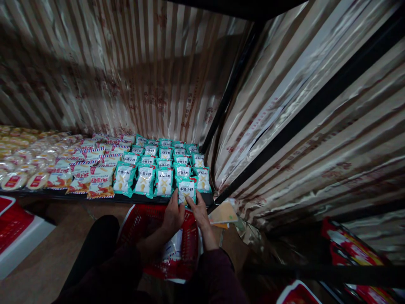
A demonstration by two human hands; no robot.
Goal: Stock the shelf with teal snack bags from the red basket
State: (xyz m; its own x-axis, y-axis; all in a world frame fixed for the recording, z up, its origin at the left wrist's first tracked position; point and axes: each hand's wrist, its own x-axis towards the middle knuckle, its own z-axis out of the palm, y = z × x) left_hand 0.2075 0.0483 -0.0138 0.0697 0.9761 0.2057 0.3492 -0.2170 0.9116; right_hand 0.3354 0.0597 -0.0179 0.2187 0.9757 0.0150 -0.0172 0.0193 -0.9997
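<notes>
Both my hands hold one small teal-and-white snack packet between them, at the front edge of a low black shelf. My left hand grips its left side, and my right hand has the right side with the thumb across the front. Rows of matching teal packets lie just behind it, face up and tilted. Below my forearms is a red basket with a white rim, and a pale packet lies inside it; the rest of its contents is dark.
Orange-and-white snack packets and round clear-wrapped items fill the shelf's left. Black metal posts stand before striped sheeting. A red and white container sits at far left. Cardboard lies on the floor.
</notes>
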